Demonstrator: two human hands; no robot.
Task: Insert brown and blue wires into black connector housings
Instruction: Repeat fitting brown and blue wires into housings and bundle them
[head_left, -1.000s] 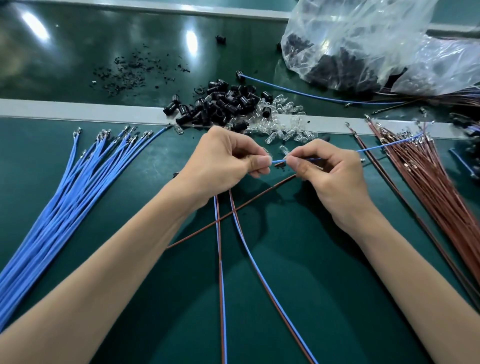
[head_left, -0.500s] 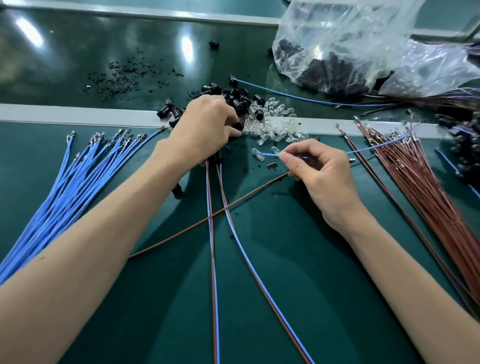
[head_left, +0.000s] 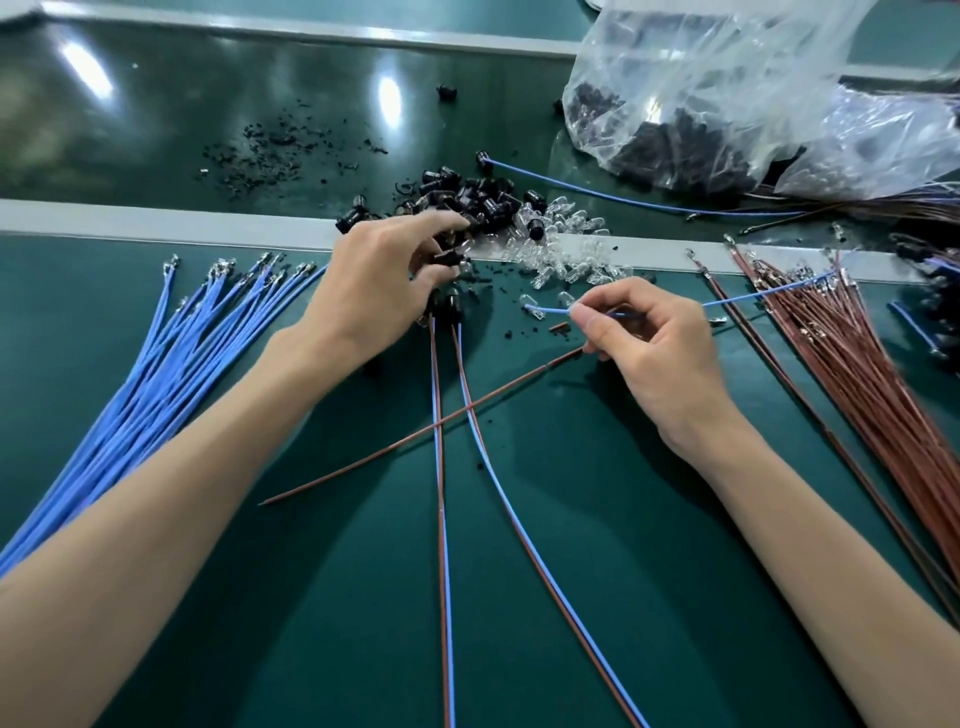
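Right hand (head_left: 644, 358) pinching thin blue wire (head_left: 753, 296), left hand (head_left: 379, 291) fingers closed on small black housing (head_left: 448, 257)

Can't really see what the left hand (head_left: 382, 283) has pinched, just a dark bit poking out between the fingertips, maybe one of the black housings (head_left: 467, 200). Ends of the two paired wires (head_left: 441, 467) vanish under that palm. Blue wire (head_left: 753, 296) hidden where it passes through the right hand (head_left: 649, 348). Contents of the plastic bag (head_left: 727, 104) just a dark smear behind crinkled film. Brown wire bundle (head_left: 857, 364) and blue wire bundle (head_left: 156, 389) both chopped by the frame edges. Terminal tips too tiny to make out.
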